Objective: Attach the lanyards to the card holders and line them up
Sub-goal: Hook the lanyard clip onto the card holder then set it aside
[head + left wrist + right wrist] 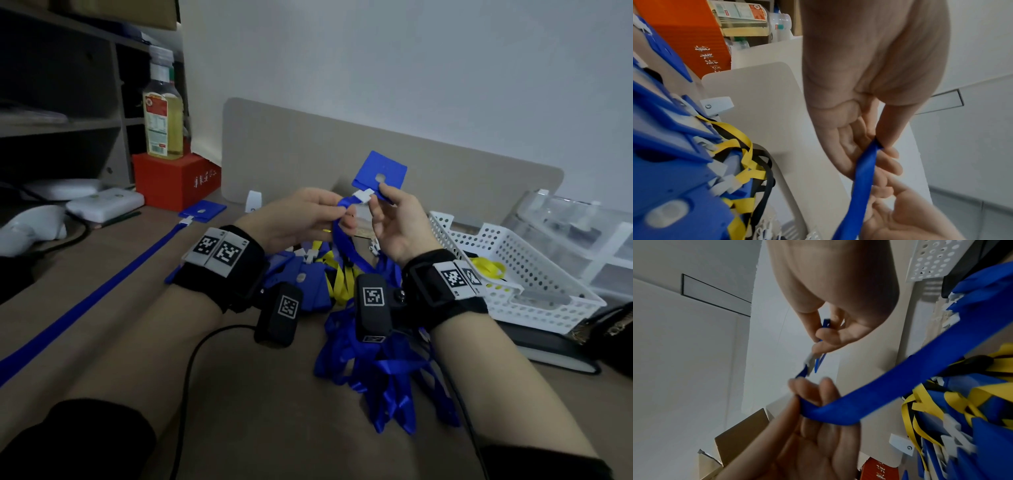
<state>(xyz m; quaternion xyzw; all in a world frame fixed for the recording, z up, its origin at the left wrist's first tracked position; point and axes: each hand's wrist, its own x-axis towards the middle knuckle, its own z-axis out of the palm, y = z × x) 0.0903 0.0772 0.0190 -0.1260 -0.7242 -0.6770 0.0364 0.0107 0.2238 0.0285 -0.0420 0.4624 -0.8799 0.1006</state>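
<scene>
Both hands are raised above the desk. My right hand (385,202) pinches the lower edge of a blue card holder (380,173), seen edge-on in the right wrist view as the card holder (823,344). A white clip (363,196) joins the holder to a blue lanyard (346,240). My left hand (322,214) pinches that lanyard (865,170) just behind the clip; its strap (879,391) hangs down to the pile. A finished blue holder (202,209) with its lanyard (102,291) lies stretched out at the left.
A heap of blue holders and blue, yellow and black lanyards (359,308) lies under my wrists. A white perforated basket (513,274) stands at the right, a red box (174,178) with a bottle (162,113) at the back left. A beige partition (308,154) backs the desk.
</scene>
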